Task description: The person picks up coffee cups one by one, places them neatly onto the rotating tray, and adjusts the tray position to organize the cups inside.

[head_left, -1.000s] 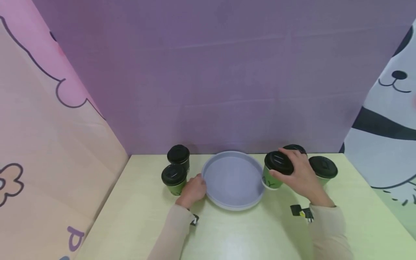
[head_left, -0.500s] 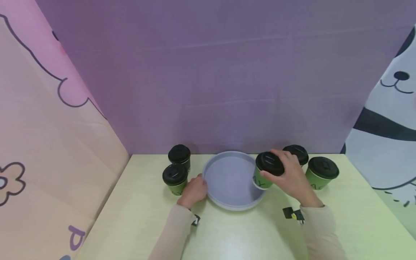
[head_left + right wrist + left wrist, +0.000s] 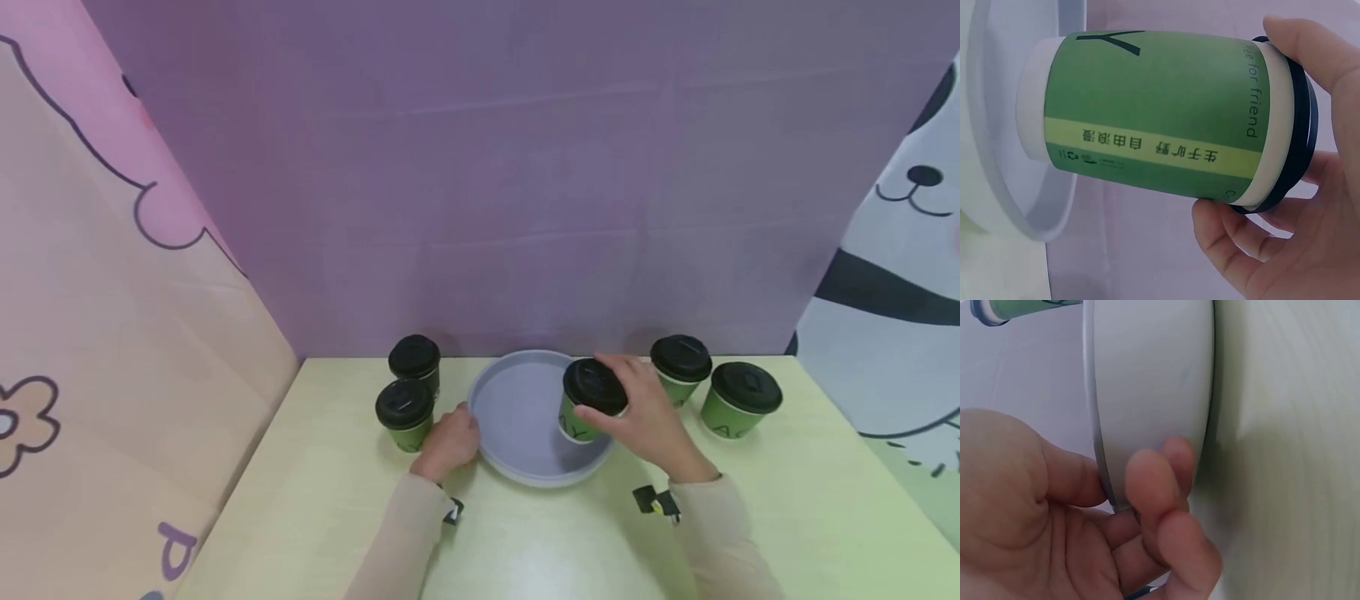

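Note:
My right hand [image 3: 645, 412] grips a green paper cup [image 3: 573, 423] near its black lid, thumb on one side and fingers on the other. This cup is over the right part of a round grey tray [image 3: 517, 408]. In the right wrist view the cup [image 3: 1160, 112] has its white base just inside the tray's rim [image 3: 1054, 219]; whether it touches the floor of the tray I cannot tell. My left hand [image 3: 450, 442] holds the tray's left edge. The left wrist view shows the thumb on the rim and curled fingers against the outer wall [image 3: 1147, 381].
Two lidded cups stand left of the tray, a rear one [image 3: 414, 358] and a front one [image 3: 405, 412] beside my left hand. Two more, a rear cup [image 3: 680, 367] and a front cup [image 3: 741, 400], stand at the right. A purple backdrop [image 3: 480, 183] rises behind the table [image 3: 525, 542].
My right hand has carried the cup leftward from the tray's right edge to over the tray. The two right cups are now more exposed. My left hand stays at the tray's edge.

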`<state>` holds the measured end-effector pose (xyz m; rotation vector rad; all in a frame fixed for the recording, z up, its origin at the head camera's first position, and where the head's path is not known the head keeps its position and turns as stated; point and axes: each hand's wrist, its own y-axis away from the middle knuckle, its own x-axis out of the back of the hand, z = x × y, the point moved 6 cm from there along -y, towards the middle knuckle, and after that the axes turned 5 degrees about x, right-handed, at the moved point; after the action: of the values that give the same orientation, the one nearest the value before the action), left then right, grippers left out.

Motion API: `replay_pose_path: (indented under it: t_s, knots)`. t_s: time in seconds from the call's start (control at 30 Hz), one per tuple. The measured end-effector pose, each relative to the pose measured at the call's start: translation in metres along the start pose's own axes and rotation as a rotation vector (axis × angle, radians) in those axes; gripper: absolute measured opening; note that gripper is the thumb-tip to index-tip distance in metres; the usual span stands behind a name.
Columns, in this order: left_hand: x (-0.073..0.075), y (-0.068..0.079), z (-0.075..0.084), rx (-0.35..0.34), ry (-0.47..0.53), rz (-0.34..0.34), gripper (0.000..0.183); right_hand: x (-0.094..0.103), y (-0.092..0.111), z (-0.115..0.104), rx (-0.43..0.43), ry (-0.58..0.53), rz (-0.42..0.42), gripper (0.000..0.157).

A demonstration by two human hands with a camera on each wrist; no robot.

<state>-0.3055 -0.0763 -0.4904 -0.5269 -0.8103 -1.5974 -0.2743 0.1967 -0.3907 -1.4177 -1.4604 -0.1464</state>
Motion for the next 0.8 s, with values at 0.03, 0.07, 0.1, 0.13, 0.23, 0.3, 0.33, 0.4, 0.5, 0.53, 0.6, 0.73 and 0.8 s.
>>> replay_pose_path:
  t_s: [0.03,0.07,0.1,0.13,0.23,0.3,0.33,0.4,0.5,0.53,0.6,0.73,0.8]
  knots:
    - [-0.001,0.0,0.0,-0.002,0.001,-0.002,0.041,-0.002,0.0,-0.002,0.009,-0.004,-0.002,0.078]
    - [-0.001,-0.001,0.0,-0.001,0.006,-0.007,0.041,-0.004,0.0,-0.004,0.014,-0.011,-0.009,0.078]
    - [-0.002,-0.001,0.0,-0.001,0.009,-0.013,0.041,-0.007,-0.001,-0.006,0.019,-0.017,-0.016,0.078]
    - [-0.003,-0.002,0.0,-0.001,0.017,-0.019,0.04,-0.009,-0.001,-0.008,0.022,-0.024,-0.024,0.078]
    - [-0.004,-0.002,0.001,-0.004,0.035,-0.034,0.038,-0.017,-0.001,-0.014,0.022,-0.035,-0.051,0.079]
    - [-0.003,-0.002,0.001,-0.008,0.045,-0.038,0.037,-0.022,-0.003,-0.017,0.023,-0.042,-0.065,0.079]
    - [-0.003,-0.002,0.001,-0.009,0.051,-0.039,0.037,-0.025,-0.003,-0.019,0.022,-0.044,-0.071,0.08]
    - [-0.003,-0.002,0.001,-0.009,0.058,-0.041,0.037,-0.03,-0.005,-0.022,0.023,-0.052,-0.081,0.08]
    - [-0.003,-0.003,0.0,0.0,0.072,-0.049,0.038,-0.038,-0.007,-0.025,0.03,-0.063,-0.089,0.08]
    - [-0.004,-0.003,-0.001,0.002,0.074,-0.052,0.039,-0.041,-0.008,-0.026,0.032,-0.065,-0.092,0.08]
    - [-0.004,-0.004,-0.002,0.004,0.074,-0.057,0.04,-0.046,-0.01,-0.028,0.036,-0.072,-0.098,0.081]
    - [-0.005,-0.004,-0.004,-0.002,0.076,-0.06,0.039,-0.058,-0.014,-0.031,0.039,-0.06,-0.117,0.083]
    - [-0.004,-0.003,-0.004,-0.007,0.079,-0.058,0.039,-0.063,-0.016,-0.032,0.04,-0.045,-0.126,0.084]
